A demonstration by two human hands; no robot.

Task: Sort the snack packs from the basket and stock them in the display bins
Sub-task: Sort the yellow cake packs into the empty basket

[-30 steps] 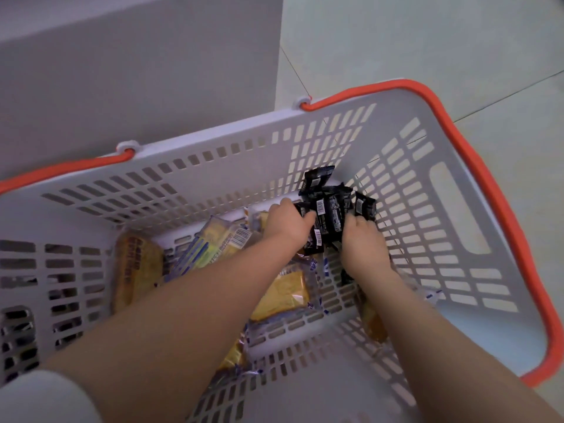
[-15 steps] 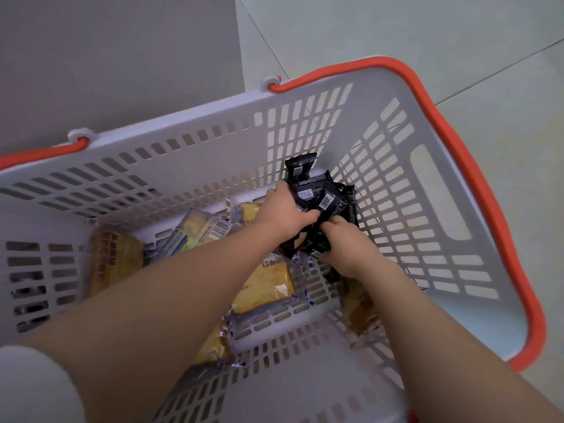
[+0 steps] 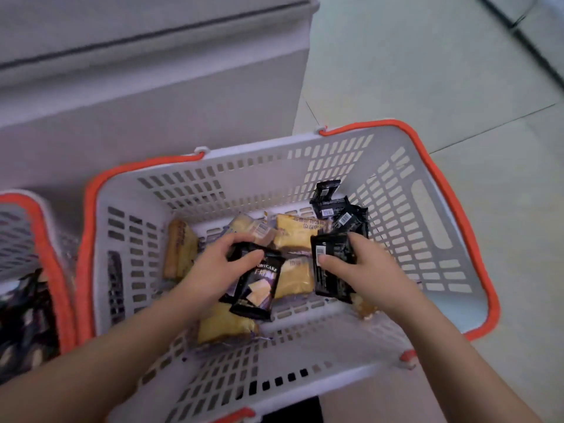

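My left hand (image 3: 219,264) grips one black pack (image 3: 258,285), my right hand (image 3: 363,267) another (image 3: 331,264), both over the basket (image 3: 433,215) floor. More black packs (image 3: 338,209) wait at one o'clock. Slick wrappers could slip, mixing with yellow cakes (image 3: 294,277).

Both hands hold black snack packs inside the white basket (image 3: 427,209)

The left hand (image 3: 213,270) grips one black pack (image 3: 259,285), the right hand (image 3: 363,270) another (image 3: 331,264); more black packs (image 3: 341,209) sit in the far corner, yellow cake packs (image 3: 294,233) across the bottom
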